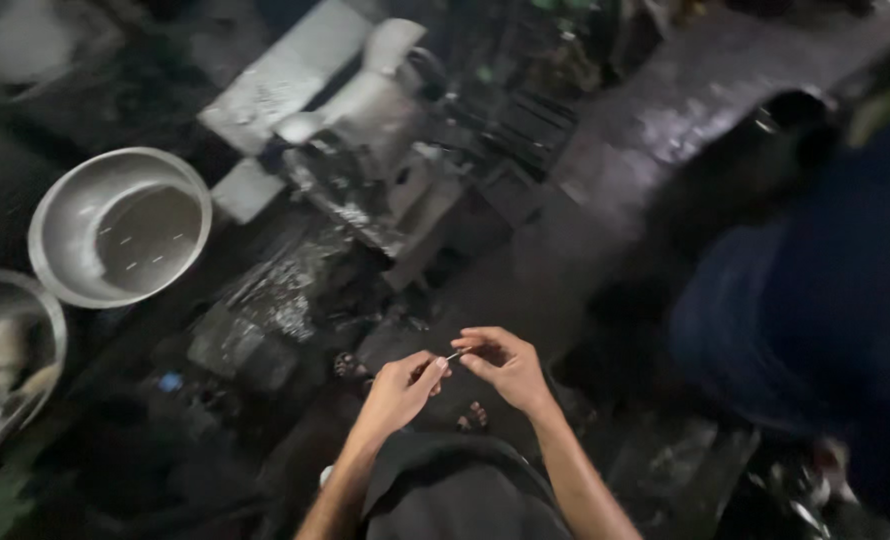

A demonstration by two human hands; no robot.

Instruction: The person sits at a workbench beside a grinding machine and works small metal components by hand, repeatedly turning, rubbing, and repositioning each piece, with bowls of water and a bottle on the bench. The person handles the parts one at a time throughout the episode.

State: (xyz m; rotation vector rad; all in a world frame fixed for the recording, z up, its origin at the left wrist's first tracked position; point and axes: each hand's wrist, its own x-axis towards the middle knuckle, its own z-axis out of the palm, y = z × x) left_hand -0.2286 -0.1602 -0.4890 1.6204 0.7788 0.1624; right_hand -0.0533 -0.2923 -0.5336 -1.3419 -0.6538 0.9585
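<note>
Scene: a dim workshop is seen from above, with dark, oily surfaces all around.
Left hand (402, 388): the fingers are bent and the thumb and forefinger are pressed together on one end of a small thin metal piece (453, 354).
Right hand (503, 362): the fingertips are pinched on the other end of the same piece, so it is carried between both hands.
Position of the piece: it is held in the air in front of the body, above the dark cloth on the lap (460, 490), probably because such a small part is more easily turned and looked at close to the eyes.
Shape of the piece: only a short bright sliver is seen; what kind of part it is cannot be told.
Round grey metal bowl (120, 226): it is placed on the left, well apart from the hands, and several small thin pieces are lying in it, possibly kept together there so they are not lost.
Second metal bowl (5, 350): it is cut by the left edge; its contents are blurred.
Grey metal machine (370, 150): it is standing beyond the hands, near the middle top.
Other person: a figure in dark blue clothing (825, 300) is seen on the right, blurred.
</note>
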